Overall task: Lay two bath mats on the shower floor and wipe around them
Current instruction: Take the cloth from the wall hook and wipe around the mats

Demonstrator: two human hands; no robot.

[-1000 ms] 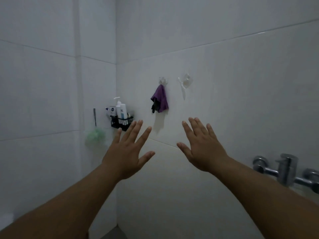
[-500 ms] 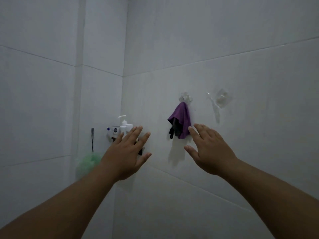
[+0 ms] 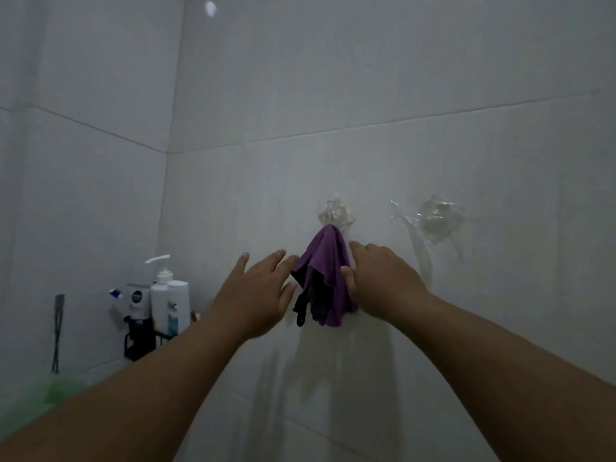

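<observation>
Right now your two hands flank a purple cloth [image 3: 328, 261] that hangs bunched from a clear suction hook [image 3: 335, 211] on the far tiled wall [image 3: 400, 78]; it drapes in soft folds, with a darker fabric and a black strap showing beneath its left edge. Your left hand [image 3: 256, 291] reaches in with fingers spread and straight, its fingertips at the cloth's left edge, holding nothing. Your right hand [image 3: 380, 281] lies against the cloth's right side, thumb touching the fabric, fingers extended; whether they pinch it you cannot tell. Just right of the cloth a second clear hook [image 3: 436, 218] is stuck to the wall. Far left, a black wire caddy [image 3: 140, 338] holds a white pump bottle [image 3: 161, 295], a white bottle [image 3: 178, 305] marked with a large "C", and a tube [image 3: 136, 298] with a round dark logo, too blurred to read. A green mesh sponge [image 3: 50, 395] hangs near the lower left by a dark cord [image 3: 57, 331].
</observation>
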